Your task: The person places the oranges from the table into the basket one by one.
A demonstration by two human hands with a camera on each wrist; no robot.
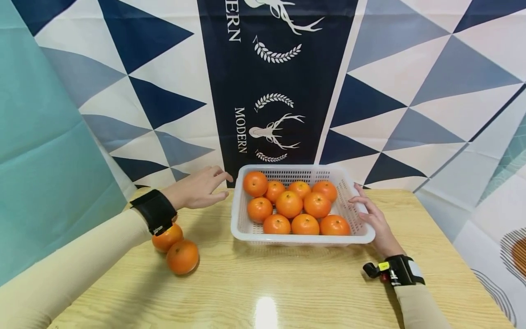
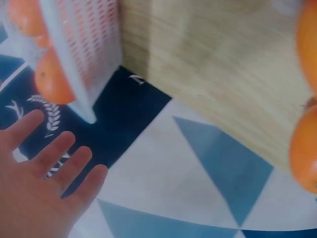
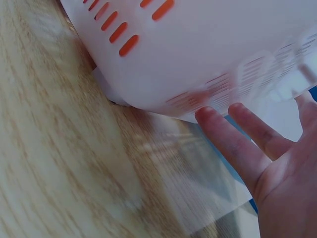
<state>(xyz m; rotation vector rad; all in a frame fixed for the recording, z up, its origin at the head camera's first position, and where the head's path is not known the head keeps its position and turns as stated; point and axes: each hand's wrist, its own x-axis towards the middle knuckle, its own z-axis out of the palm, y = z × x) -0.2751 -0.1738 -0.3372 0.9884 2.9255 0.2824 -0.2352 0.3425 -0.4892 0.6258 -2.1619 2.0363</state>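
A white plastic basket [image 1: 361,239] with slotted walls stands on the table and holds several mandarin oranges [image 1: 289,204]. My left hand [image 1: 201,186] is held just left of the basket, palm down, fingers spread and grasping nothing; in the left wrist view its fingertips lie near the basket's rim. At the basket's right end, my right hand [image 1: 378,224] holds the rim. Its finger and thumb reach over the edge in the head view, while other fingers [image 3: 237,146] lie along the outside wall. Two mandarin oranges [image 1: 182,257] sit on the table below my left wrist, one partly hidden by the wristband.
The wooden table [image 1: 222,292] reaches back to a hanging cloth [image 1: 172,100] with triangles and deer prints, close behind the basket. Plain teal cloth [image 1: 37,151] hangs at the left. Patterned fabric [image 1: 489,219] lies beyond the table's right edge.
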